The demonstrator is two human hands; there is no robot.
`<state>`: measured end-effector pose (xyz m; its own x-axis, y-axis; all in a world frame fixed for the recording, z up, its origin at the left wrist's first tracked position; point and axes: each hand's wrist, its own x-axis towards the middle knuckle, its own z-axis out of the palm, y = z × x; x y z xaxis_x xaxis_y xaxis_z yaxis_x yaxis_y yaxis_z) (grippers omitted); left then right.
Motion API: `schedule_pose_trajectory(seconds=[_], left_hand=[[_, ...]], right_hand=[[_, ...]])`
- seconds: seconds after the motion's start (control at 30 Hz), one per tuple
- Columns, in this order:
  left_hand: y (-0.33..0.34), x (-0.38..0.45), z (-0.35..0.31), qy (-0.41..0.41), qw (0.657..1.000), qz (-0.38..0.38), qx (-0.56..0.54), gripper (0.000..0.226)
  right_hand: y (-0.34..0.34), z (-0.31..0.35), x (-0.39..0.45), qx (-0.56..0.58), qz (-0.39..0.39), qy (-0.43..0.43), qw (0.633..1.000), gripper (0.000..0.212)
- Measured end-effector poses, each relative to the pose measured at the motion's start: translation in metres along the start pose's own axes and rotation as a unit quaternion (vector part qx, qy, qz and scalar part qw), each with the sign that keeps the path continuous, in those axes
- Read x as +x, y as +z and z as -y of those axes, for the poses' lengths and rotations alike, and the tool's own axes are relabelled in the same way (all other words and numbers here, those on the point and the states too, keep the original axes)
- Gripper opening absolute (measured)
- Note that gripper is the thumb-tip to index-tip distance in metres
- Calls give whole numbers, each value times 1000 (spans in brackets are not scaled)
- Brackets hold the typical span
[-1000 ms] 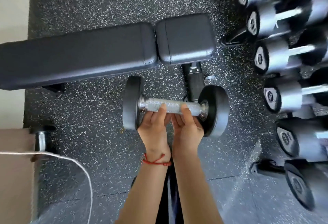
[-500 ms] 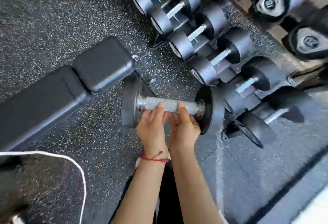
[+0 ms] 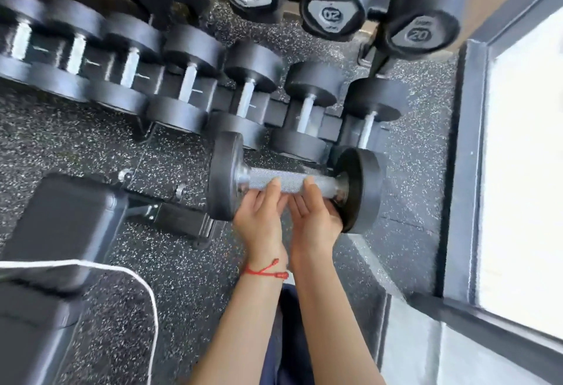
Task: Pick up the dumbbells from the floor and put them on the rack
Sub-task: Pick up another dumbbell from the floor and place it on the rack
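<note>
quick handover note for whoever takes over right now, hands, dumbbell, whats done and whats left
Left hand and right hand: both under the knurled handle of the dumbbell, palms up, fingers curled round it.
Dumbbell: carried level, off the floor, in front of the lower row of the rack, which holds other dumbbells.
Done: it is picked up.
Left: set it on the rack. Which slot is free cannot be told from here. The bench lies to the left.
</note>
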<state>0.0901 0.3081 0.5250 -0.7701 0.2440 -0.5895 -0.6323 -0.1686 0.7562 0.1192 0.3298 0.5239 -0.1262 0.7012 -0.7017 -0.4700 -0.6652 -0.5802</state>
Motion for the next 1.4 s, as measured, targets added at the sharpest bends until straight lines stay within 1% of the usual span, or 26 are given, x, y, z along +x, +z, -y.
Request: schedule_pose_trajectory(seconds=[0.07,0.13,0.17,0.23,0.3,0.43,0.57,0.63,0.77,0.87,0.93,1.0,1.13,1.23,1.4], left_hand=[[11,-3,2,-10,999,32,22,12],[23,-9,4,-19,997,67,35,8],[29,-13,6,-27,996,80,42,6],[42,-20,9,-45,993,99,53,5],[57,-29,14,-56,989,121,60,6],[89,-54,28,-73,980,168,84,7],[119,-76,47,-74,973,196,93,8],[138,-89,60,-77,970,211,94,8],[182,-116,90,-73,969,211,110,9],[214,-136,109,-54,965,222,129,11],[233,-147,120,-40,962,238,131,11],[253,-158,126,-37,960,248,124,11],[289,-172,131,-43,960,259,97,12],[318,-174,131,-39,962,248,106,17],[372,-166,126,-31,958,269,99,13]], right_hand=[[-3,11,2,25,-16,-20,999,12],[-6,22,3,47,-32,-43,997,4],[-8,29,3,57,-44,-52,996,6],[-13,43,4,78,-68,-63,993,16],[-18,59,5,99,-86,-79,988,20],[-31,97,8,141,-118,-116,976,11],[-47,135,13,147,-143,-139,969,3],[-58,159,17,148,-155,-150,965,5],[-81,210,31,142,-167,-169,961,10],[-95,249,42,166,-168,-181,955,2],[-104,272,49,167,-173,-188,952,10],[-109,291,55,159,-162,-200,953,15],[-109,326,67,176,-173,-211,946,26],[-105,348,79,174,-151,-217,949,35],[-82,388,113,169,-166,-227,945,30]])
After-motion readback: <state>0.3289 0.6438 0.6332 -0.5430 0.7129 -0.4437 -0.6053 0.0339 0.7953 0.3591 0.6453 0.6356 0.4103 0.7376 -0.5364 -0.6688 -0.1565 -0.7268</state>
